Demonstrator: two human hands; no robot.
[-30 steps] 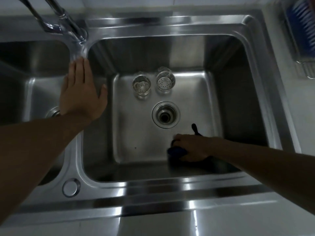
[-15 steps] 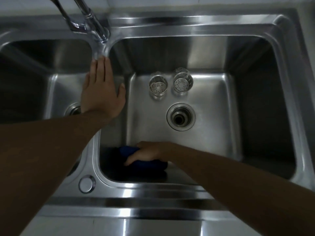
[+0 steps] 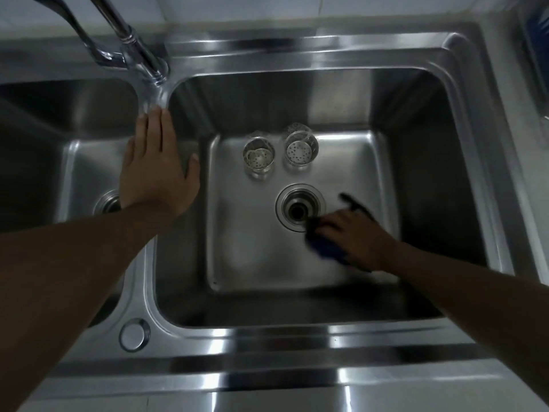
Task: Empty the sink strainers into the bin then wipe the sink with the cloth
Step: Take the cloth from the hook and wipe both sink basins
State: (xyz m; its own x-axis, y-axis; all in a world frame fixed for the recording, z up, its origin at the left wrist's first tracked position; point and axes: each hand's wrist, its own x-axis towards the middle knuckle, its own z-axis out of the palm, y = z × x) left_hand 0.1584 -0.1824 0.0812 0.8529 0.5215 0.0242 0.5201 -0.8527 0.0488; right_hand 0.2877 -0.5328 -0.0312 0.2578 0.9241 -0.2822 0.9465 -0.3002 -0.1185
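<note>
Well left of the drain (image 3: pixel 300 208), the left hand (image 3: pixel 157 171) lies flat on the ridge between the two basins of the steel sink (image 3: pixel 297 331), fingers straight and together. Just behind the drain, the left strainer (image 3: pixel 258 157) and the right strainer (image 3: pixel 300 150), both perforated metal cups, stand upright side by side. At the drain's right edge the cloth (image 3: pixel 325 248) is dark blue, bunched and blurred. The right hand (image 3: pixel 356 236) presses it to the basin floor, fingers curled over it.
</note>
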